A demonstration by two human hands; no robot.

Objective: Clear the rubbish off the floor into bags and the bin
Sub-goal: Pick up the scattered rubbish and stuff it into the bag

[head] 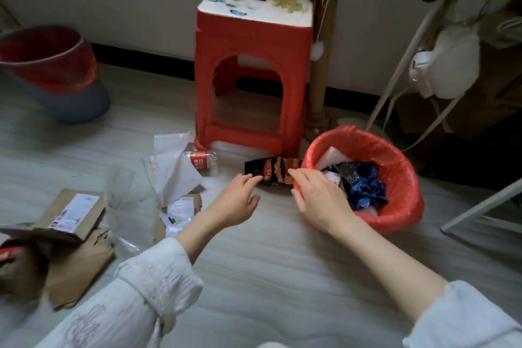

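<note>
Snack wrapper (272, 171) lies flat on floor (268, 263), between stool (248, 79) foot and bin (395, 206), its right end touching bin's red liner. Long axis runs left-right across your reach. Your left hand (236, 200): fingers loosely curled, tips at wrapper's left end; pinch not confirmed. Your right hand (317, 196): thumb and forefinger closing on wrapper's right edge, remaining fingers relaxed over bin rim. Right hand nearer bin. Judgement: short lift rightward clears rim. Bottle (202, 159), papers remain left.

Bare floor (268, 257) lies open under your arms at six o'clock. At twelve the red stool (251, 76) blocks; at three the lined bin (395, 178); at nine, cardboard (70, 223) and papers (175, 172).
</note>
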